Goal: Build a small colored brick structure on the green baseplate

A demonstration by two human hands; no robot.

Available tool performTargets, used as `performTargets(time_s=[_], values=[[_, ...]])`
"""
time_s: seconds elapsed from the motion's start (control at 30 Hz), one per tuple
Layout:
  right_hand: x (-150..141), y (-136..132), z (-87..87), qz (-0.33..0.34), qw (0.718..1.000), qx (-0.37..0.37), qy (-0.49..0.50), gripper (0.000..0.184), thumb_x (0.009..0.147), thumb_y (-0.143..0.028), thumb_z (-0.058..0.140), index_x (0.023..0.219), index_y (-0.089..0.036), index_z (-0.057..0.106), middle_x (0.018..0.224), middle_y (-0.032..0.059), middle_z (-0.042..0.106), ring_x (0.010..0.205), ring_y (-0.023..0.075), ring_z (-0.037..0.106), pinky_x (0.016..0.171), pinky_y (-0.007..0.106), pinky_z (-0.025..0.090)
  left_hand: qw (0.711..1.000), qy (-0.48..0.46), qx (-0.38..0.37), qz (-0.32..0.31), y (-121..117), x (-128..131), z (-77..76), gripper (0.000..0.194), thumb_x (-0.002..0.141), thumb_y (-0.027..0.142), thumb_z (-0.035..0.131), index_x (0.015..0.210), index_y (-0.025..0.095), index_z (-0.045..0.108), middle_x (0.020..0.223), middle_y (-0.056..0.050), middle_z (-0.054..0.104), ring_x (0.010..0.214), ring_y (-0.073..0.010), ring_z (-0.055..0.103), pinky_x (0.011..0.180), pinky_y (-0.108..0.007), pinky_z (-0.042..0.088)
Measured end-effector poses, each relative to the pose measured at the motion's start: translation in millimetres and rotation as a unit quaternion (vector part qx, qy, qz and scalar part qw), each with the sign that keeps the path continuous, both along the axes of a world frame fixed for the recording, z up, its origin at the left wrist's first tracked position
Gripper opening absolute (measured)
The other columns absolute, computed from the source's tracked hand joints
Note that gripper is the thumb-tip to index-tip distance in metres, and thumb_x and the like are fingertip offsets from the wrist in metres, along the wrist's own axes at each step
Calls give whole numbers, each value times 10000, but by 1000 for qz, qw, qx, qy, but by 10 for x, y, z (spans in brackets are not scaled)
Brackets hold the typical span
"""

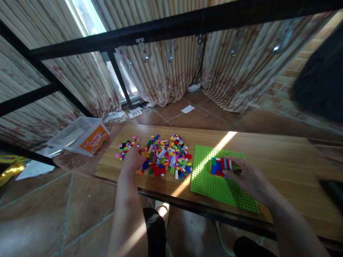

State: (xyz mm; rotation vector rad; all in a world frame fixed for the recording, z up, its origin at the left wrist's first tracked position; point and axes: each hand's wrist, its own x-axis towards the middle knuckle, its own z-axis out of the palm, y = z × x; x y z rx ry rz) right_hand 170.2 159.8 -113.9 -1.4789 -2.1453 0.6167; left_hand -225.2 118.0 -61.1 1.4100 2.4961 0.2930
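My left hand (pixel 133 159) is at the left side of a loose pile of coloured toy bricks (pixel 171 157), its fingers bent together at a yellow toy brick (pixel 145 154). The fingertips are partly hidden. On the green studded baseplate (pixel 206 185) sits a small build of toy bricks (pixel 218 167) in blue, red and white rows, with some yellow along its edge. My right hand (pixel 246 175) grips the right end of this build between thumb and fingers, covering part of it.
A smaller heap of bricks (pixel 127 145) lies at the left on the wooden table (pixel 281 160). Beyond the left end stands a clear plastic box (pixel 77 135) with an orange label. A black metal frame (pixel 171 25) crosses before the curtains. A dark object (pixel 332 191) is at the right edge.
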Motion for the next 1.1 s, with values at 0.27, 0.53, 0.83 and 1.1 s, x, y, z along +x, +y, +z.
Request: performTargets(time_s=[0.27, 0.53, 0.83, 1.1], values=[[16, 24, -49, -7, 1000, -14, -3, 452, 806, -429, 585, 1196, -201, 589, 1121, 121, 662, 929, 292, 656, 762, 450, 542, 999, 30, -18, 5, 39, 61, -63, 348, 692, 221, 621, 1036, 184, 665, 1004, -97, 708, 934, -232, 644, 764, -288, 465], [-30, 7, 36, -13, 1000, -12, 5, 425, 788, -372, 611, 1184, -221, 598, 1097, 103, 669, 900, 273, 660, 753, 420, 541, 998, 55, -37, 5, 95, 114, -68, 341, 701, 280, 634, 1027, 181, 655, 1062, -119, 692, 1003, -271, 630, 821, -323, 459], [-55, -31, 112, -14, 999, -15, 25, 412, 787, -330, 619, 1180, -205, 599, 1087, 107, 664, 959, 272, 642, 791, 419, 522, 993, 11, 106, 57, 88, 145, 58, 313, 679, 355, 658, 910, 143, 656, 900, -122, 699, 882, -296, 647, 786, -374, 477], [-67, -2, 158, -31, 995, 17, 98, 389, 817, -330, 604, 1185, -206, 602, 1116, 107, 647, 998, 257, 627, 839, 437, 525, 810, -530, 240, -69, 211, 1047, 87, 392, 643, 387, 745, 945, 153, 655, 844, -32, 680, 733, -133, 622, 722, -264, 485]])
